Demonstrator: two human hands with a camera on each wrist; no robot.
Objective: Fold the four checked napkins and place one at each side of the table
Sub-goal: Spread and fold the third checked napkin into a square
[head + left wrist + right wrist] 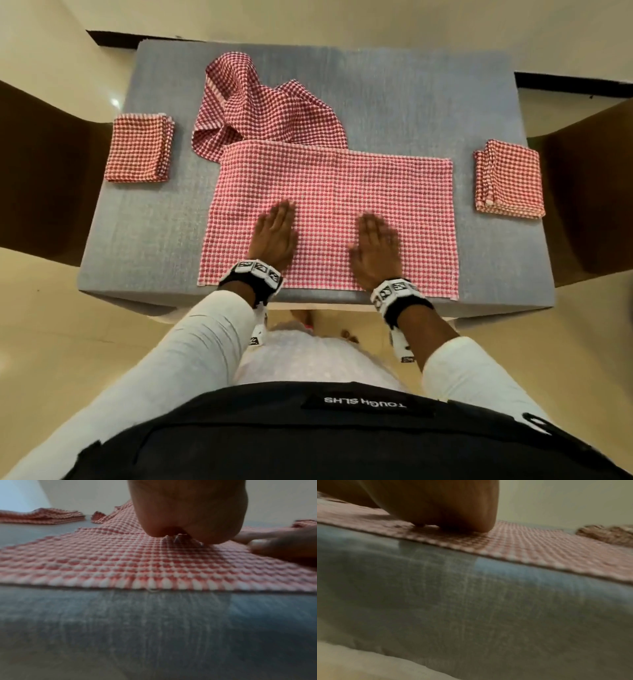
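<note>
A red-and-white checked napkin [342, 192] [120, 561] [556, 550] lies spread flat near the front edge of the grey table [154, 219]. My left hand [275, 233] and right hand [375, 246] both press flat on it, fingers straight, side by side. Behind it a crumpled checked napkin [260, 109] lies in a heap, its near edge under the spread one. One folded napkin [138, 147] [42, 516] sits at the table's left side, another folded napkin [507, 178] [607, 535] at the right side. In both wrist views only the heel of each palm shows.
Brown chairs [41, 192] [589, 205] stand close against the table's left and right sides. A cream floor [51, 342] surrounds the table. The far right part of the grey tabletop [428, 96] is bare cloth.
</note>
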